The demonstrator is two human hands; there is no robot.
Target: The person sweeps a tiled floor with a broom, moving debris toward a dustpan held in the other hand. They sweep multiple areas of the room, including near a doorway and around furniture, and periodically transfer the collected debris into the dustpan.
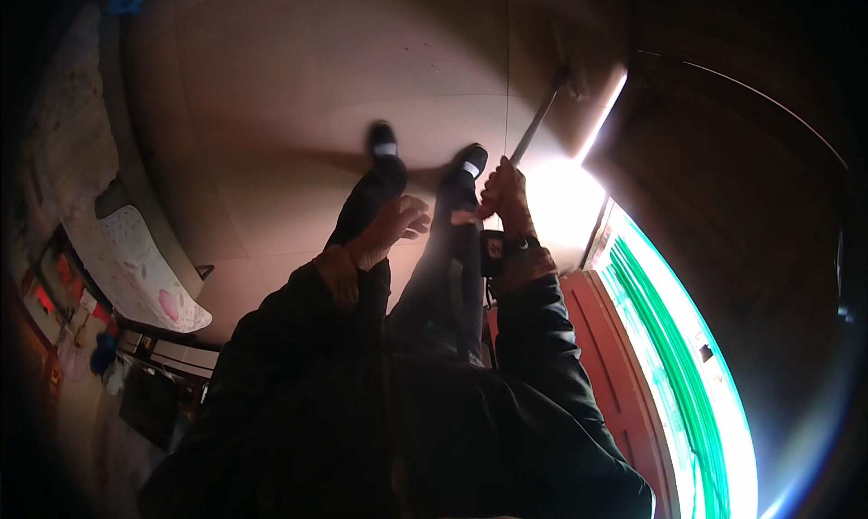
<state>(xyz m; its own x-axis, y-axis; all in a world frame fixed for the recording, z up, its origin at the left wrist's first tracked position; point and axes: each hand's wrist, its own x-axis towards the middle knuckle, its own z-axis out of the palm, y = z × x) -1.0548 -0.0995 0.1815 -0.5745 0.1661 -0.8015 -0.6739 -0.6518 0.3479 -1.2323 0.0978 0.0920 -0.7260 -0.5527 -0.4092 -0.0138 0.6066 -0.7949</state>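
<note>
My right hand point(504, 195) is closed around a long thin handle point(535, 126) that slants up and right to a head point(571, 78) resting on the floor near a doorway. My left hand point(396, 225) hangs free in front of me with its fingers spread, holding nothing. A dark watch point(493, 246) sits on my right wrist. Both arms are in dark sleeves. Below the hands my two legs in dark trousers end in dark shoes with a white band point(382, 144) point(471, 164) on the tiled floor.
Tan floor tiles point(298, 85) fill the top of the view. A patterned white cloth point(145, 266) lies on furniture at the left, with cluttered shelves below it. A red door frame point(615, 356) and bright green-lit opening point(678, 338) stand at the right.
</note>
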